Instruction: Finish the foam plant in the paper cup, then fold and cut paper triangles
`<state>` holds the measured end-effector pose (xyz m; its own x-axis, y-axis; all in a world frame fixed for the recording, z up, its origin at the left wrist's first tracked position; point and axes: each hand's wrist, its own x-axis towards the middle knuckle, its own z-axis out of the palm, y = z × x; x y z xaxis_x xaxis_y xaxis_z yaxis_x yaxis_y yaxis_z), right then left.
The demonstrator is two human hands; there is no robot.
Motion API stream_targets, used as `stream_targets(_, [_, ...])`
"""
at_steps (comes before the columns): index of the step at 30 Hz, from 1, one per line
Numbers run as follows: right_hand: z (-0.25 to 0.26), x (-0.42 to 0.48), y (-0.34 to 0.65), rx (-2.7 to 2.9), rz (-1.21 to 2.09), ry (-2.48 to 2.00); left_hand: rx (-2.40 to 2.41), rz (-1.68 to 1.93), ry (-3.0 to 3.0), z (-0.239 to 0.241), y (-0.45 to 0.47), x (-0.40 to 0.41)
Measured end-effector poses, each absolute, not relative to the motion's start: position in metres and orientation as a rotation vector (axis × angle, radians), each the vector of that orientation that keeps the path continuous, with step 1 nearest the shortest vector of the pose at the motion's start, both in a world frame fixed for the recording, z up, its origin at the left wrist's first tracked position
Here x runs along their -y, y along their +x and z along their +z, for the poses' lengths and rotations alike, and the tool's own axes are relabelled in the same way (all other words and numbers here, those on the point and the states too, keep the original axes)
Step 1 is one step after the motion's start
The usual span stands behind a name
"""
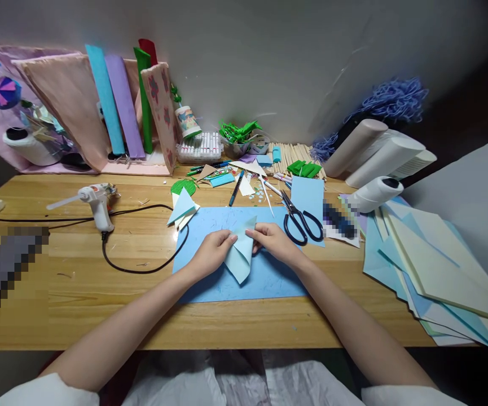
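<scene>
A pale blue folded paper (pixel 241 254) lies on a darker blue mat (pixel 269 276) in the middle of the wooden table (pixel 100 282). My left hand (pixel 212 251) pinches the paper's left side with its fingers closed on the fold. On the right side my right hand (pixel 271 239) grips the upper flap, thumb and fingers pressed together. Both hands hold the same piece, which points down towards me.
Black-handled scissors (pixel 302 221) lie just right of my right hand. A glue gun (pixel 95 200) with its black cord stands at the left. Other folded paper pieces (pixel 182 210) sit behind the mat. Stacked paper sheets (pixel 430 265) and white rolls (pixel 379 158) fill the right side.
</scene>
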<state>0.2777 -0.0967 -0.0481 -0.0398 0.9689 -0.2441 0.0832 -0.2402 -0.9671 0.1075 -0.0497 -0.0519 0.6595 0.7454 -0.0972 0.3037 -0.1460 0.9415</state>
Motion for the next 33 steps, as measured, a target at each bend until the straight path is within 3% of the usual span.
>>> stream_targets(16, [-0.045, 0.099, 0.278, 1.148, 1.264, -1.480, -0.837, 0.541, 1.657, -0.053, 0.107, 0.052])
stream_targets(24, [-0.041, 0.107, 0.263, 1.326, 1.503, -1.436, -0.940, 0.687, 1.688, -0.047, 0.108, 0.053])
stream_targets(33, [-0.046, 0.109, 0.256, 1.343, 1.395, -1.458, -0.995, 0.698, 1.466, -0.052, 0.107, 0.045])
